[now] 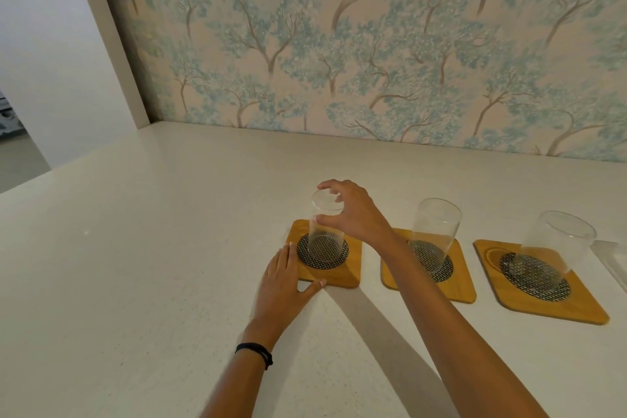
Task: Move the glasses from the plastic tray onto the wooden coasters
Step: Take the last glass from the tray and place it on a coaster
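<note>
Two bare hands work at the leftmost square wooden coaster (325, 256). The right hand (353, 210) grips the top of a clear, upside-down drinking glass (326, 226) with thumb and fingers; the glass stands on the coaster's dark woven disc. The left hand (284, 276) lies flat and open against the coaster's 8 o'clock corner, holding nothing. At 3 o'clock, two more clear glasses, the middle glass (434, 234) and the right glass (553, 248), stand on the second coaster (428, 266) and third coaster (539, 282). All appear empty. A clear plastic tray (610, 260) is cut off at the right edge; its contents are unseen.
</note>
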`<state>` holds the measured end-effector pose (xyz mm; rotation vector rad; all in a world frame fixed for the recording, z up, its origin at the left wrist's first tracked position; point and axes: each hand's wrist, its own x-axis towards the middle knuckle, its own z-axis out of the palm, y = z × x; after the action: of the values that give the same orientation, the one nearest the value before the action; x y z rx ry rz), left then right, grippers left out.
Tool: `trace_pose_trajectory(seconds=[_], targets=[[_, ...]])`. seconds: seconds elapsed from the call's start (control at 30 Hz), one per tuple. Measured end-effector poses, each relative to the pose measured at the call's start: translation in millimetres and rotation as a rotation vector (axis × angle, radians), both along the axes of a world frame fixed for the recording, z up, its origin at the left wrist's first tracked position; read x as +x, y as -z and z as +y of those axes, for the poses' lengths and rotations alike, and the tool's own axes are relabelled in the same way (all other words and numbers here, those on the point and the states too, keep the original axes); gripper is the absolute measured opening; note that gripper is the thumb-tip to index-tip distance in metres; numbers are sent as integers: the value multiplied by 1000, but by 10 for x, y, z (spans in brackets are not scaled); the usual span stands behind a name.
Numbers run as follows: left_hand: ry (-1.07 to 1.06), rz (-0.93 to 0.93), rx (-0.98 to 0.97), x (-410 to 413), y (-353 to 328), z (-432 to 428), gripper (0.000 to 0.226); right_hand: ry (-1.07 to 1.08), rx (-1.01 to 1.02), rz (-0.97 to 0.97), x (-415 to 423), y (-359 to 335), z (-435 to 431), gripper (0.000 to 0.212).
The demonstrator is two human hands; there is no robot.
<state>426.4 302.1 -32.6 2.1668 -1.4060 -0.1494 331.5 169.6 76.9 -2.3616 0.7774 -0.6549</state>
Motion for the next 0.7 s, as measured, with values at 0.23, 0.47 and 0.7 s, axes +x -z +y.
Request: trace_pose_trajectory(seconds=[0.23,0.47,0.7], targets=[[2,-19,10,11,27,-3,92,-15,0,16,65,16,28,60],[-7,-29,19,24,71,-14,91,-74,18,37,82,34,16,58],[-11,-42,53,19,78,-24,88,-93,-10,69,61,53,42,58]])
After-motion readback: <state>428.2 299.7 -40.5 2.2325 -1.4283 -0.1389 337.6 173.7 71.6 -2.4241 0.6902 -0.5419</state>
